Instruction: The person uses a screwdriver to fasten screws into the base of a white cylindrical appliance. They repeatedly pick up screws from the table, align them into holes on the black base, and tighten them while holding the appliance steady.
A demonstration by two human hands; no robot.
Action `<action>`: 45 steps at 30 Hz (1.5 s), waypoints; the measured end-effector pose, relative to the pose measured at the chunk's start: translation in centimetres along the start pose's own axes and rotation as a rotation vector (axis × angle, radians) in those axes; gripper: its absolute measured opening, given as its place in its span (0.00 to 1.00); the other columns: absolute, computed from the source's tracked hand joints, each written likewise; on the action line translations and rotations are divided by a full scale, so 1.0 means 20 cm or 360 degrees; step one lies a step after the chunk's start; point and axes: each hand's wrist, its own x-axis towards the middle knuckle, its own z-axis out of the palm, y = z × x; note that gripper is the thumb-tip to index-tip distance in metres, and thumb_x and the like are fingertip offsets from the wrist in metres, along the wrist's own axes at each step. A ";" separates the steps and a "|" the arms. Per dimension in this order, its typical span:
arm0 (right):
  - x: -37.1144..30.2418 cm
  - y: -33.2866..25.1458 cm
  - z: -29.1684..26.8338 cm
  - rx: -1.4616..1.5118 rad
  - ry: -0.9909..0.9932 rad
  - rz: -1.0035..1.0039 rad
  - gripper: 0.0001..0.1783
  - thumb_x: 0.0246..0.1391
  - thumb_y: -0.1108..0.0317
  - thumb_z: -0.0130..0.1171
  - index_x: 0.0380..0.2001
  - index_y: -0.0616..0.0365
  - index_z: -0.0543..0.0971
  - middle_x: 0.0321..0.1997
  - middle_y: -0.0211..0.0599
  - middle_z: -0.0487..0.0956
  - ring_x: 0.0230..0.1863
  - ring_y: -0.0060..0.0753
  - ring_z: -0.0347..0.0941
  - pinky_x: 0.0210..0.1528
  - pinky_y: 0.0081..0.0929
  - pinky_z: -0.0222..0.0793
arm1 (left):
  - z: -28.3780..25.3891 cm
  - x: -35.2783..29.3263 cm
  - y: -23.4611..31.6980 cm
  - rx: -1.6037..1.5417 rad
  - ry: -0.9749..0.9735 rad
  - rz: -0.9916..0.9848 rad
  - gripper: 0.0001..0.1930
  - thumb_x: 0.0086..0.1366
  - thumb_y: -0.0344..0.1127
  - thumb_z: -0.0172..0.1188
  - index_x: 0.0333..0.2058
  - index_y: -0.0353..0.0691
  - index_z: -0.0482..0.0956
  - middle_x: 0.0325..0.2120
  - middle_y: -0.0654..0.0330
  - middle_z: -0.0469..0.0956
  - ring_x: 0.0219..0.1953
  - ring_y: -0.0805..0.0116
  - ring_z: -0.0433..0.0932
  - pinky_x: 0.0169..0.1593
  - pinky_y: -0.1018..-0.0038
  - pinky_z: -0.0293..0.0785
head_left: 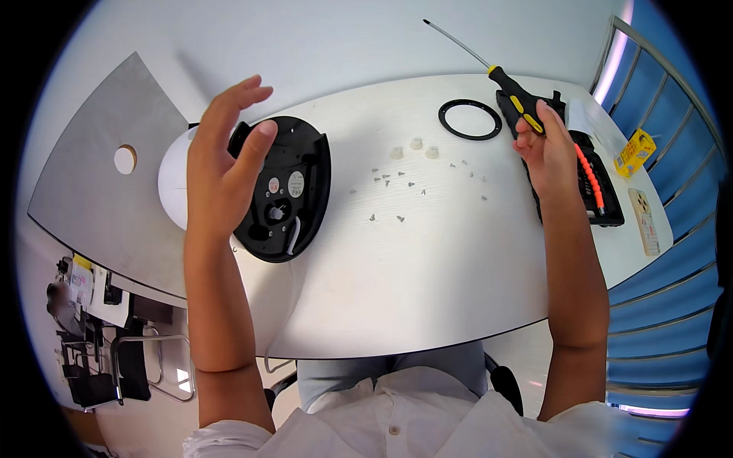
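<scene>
My right hand (547, 153) is closed round the black and yellow handle of a screwdriver (513, 90), whose long shaft points up and to the left. Raised with its fingers apart, my left hand (229, 164) holds nothing and partly covers a black oval appliance base (309, 183). Screw holes, two round labels and a pale cable show inside that base. A white rounded body (174, 179) stands beside it, mostly behind my left hand. Several small screws (387, 182) lie scattered mid-table, near three white plastic caps (416, 143).
A black ring (469, 120) lies at the back of the white table (366, 282). On the right are an open black tool case (603, 210) with an orange flexible shaft (589, 177), a yellow box (635, 153) and a remote control (645, 221). A metal railing (672, 76) borders the right side.
</scene>
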 end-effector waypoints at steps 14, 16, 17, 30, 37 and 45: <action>0.00 0.01 -0.02 0.0061 0.0008 -0.0088 0.15 0.57 0.58 0.52 0.42 0.58 0.70 0.25 0.31 0.73 0.20 0.17 0.66 0.28 0.16 0.65 | 0.99 0.02 -0.09 0.0951 -0.0989 -0.0360 0.16 0.57 0.38 0.60 0.44 0.44 0.76 0.40 0.57 0.76 0.43 0.58 0.76 0.42 0.65 0.73; -0.01 0.00 -0.02 0.0046 0.0039 -0.0096 0.15 0.57 0.59 0.52 0.41 0.58 0.71 0.25 0.31 0.73 0.20 0.17 0.66 0.28 0.17 0.65 | 1.03 0.02 -0.15 0.0946 -0.0980 -0.0377 0.15 0.56 0.38 0.61 0.43 0.44 0.76 0.40 0.57 0.76 0.43 0.58 0.76 0.42 0.65 0.73; -0.01 -0.01 -0.02 0.0039 0.0052 -0.0100 0.15 0.57 0.59 0.52 0.41 0.58 0.71 0.25 0.31 0.73 0.20 0.17 0.66 0.28 0.17 0.65 | 1.04 0.02 -0.17 0.0895 -0.0969 -0.0373 0.15 0.55 0.38 0.61 0.42 0.44 0.76 0.40 0.58 0.76 0.43 0.58 0.76 0.43 0.65 0.73; 0.02 -0.11 -0.09 -0.0276 -0.0118 -0.0273 0.16 0.52 0.63 0.48 0.38 0.63 0.75 0.16 0.26 0.67 0.16 0.16 0.58 0.21 0.15 0.59 | 1.01 0.05 -0.29 -0.1268 -0.0423 -0.1327 0.08 0.63 0.37 0.54 0.39 0.43 0.74 0.31 0.64 0.74 0.35 0.69 0.75 0.40 0.70 0.73; 0.00 -0.17 -0.12 -0.0588 -0.0371 -0.0354 0.14 0.50 0.65 0.47 0.33 0.64 0.76 0.14 0.24 0.65 0.15 0.12 0.55 0.17 0.13 0.51 | 0.88 0.02 -0.26 -0.2596 -0.0081 -0.1551 0.08 0.66 0.34 0.44 0.37 0.39 0.71 0.30 0.63 0.73 0.32 0.71 0.73 0.39 0.73 0.73; 0.01 -0.14 -0.10 -0.0725 -0.0339 -0.0249 0.12 0.48 0.66 0.48 0.32 0.61 0.77 0.14 0.23 0.64 0.14 0.12 0.55 0.16 0.13 0.49 | 0.85 -0.03 -0.25 -0.2738 -0.0182 -0.1449 0.11 0.64 0.37 0.40 0.32 0.38 0.70 0.25 0.61 0.75 0.28 0.68 0.73 0.37 0.70 0.73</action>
